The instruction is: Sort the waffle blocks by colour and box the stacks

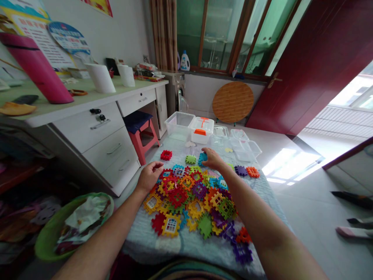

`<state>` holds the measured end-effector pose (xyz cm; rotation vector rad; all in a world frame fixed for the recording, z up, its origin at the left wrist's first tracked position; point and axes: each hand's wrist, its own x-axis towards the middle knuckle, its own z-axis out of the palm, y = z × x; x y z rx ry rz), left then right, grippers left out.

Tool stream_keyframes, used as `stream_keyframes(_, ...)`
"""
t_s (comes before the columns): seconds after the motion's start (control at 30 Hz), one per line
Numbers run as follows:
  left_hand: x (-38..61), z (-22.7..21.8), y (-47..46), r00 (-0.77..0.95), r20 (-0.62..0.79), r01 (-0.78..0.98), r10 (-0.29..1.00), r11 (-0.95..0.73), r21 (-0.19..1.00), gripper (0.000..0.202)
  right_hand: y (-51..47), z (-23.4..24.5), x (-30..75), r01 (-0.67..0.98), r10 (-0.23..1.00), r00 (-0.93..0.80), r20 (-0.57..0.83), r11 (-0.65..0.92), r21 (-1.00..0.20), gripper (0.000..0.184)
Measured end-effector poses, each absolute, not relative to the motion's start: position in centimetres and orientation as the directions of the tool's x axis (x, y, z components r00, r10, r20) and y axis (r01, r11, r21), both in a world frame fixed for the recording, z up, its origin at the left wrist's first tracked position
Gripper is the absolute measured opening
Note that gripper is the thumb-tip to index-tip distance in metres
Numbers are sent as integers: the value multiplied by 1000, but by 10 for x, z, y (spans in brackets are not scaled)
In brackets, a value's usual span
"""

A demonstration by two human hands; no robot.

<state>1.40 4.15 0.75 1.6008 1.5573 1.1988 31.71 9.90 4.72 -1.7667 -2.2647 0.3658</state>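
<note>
My right hand [213, 158] reaches to the far side of the pile. Its fingers are around a blue interlocking building block [202, 158]. My left hand [149, 175] hovers by the pile's left edge, its fingers loosely extended with nothing visible in them. Between my forearms lies a heap of notched plastic building blocks [177, 196] in several colours, some with window panels. Beyond the heap, a red block [166, 155] and a green block [190, 159] sit apart. A purple block [241, 170] and an orange block [253, 172] lie to the right.
Along the table's far end stand an open clear bin [178, 123], a lidded box with an orange latch [201, 134], and other clear containers [241, 144]. A pink stool [142, 136] and a desk [87, 124] are left. A green basket [43, 241] stands at lower left.
</note>
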Motion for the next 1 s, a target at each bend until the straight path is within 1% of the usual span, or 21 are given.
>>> stream_keyframes(0.13,13,1,41,-80,198,395,977,-151,906,34,102,38,316,921,969,-246,-7,232,-312,69)
stream_keyframes(0.23,12,-2,39,-62,214,422,975,-169,891,32,103,32,316,927,967,-253,-27,234,-294,69)
stream_keyframes(0.4,12,-3,38,-31,243,496,969,-196,846,31,105,30,317,927,964,-266,-23,250,-280,69)
stream_keyframes(0.63,12,-2,37,-23,246,511,969,-200,836,30,104,29,311,924,960,-278,-23,261,-280,70)
stream_keyframes(0.73,12,-1,37,-24,246,509,969,-200,837,30,101,37,312,917,960,-281,-6,266,-298,76)
stream_keyframes(0.83,12,-1,36,-29,230,508,973,-184,842,31,92,53,330,887,956,-283,81,293,-358,77)
stream_keyframes(0.9,12,-1,36,-30,221,509,975,-175,843,31,79,64,351,831,949,-243,198,310,-462,67)
stream_keyframes(0.93,12,-1,36,-30,219,510,975,-174,843,31,70,68,363,806,950,-207,233,301,-511,62)
stream_keyframes(0.97,12,-1,36,-29,218,510,975,-173,842,31,59,72,374,787,957,-167,239,275,-552,56)
stream_keyframes(1.0,13,-1,36,-28,217,511,976,-173,842,31,47,74,385,774,967,-137,217,241,-585,49)
